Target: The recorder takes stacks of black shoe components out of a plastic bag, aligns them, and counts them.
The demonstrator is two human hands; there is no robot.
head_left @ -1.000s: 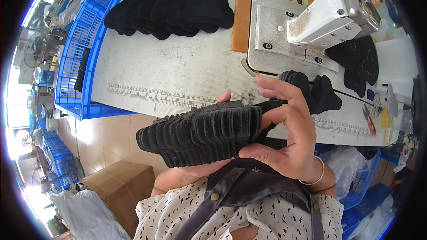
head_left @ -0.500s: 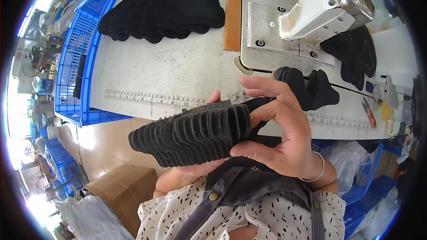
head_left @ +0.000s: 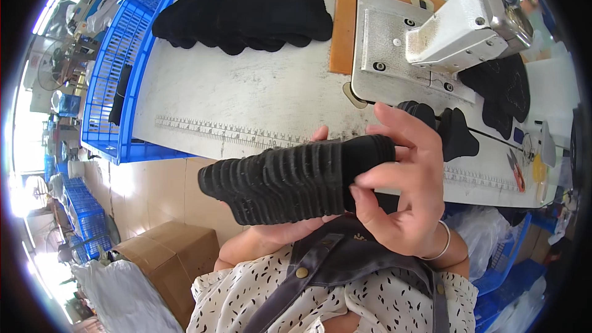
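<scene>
A thick stack of black fabric pieces (head_left: pixel 277 179), layered edge to edge, is held up in front of my body at the table's near edge. My left hand (head_left: pixel 293 229) supports it from below and behind. Most of that hand is hidden by the stack; one fingertip shows over the top edge. My right hand (head_left: pixel 404 194) is at the stack's right end, thumb and index finger pinched against the end pieces, the other fingers bent behind them. More black pieces (head_left: pixel 457 135) stand on the table just beyond my right hand.
Overlapping black pieces (head_left: pixel 246 15) lie at the table's far left, beside a blue plastic crate (head_left: pixel 126 117). A white sewing machine (head_left: pixel 450 28) stands at the right, with more black pieces (head_left: pixel 502 89) behind it. Red-handled scissors (head_left: pixel 517 172) lie near the right edge. A cardboard box (head_left: pixel 176 259) sits on the floor.
The stack has moved a little right and tilted, and its right-end pieces sit more squarely together. My right thumb and index finger have closed in on that end. The whole view has shifted slightly.
</scene>
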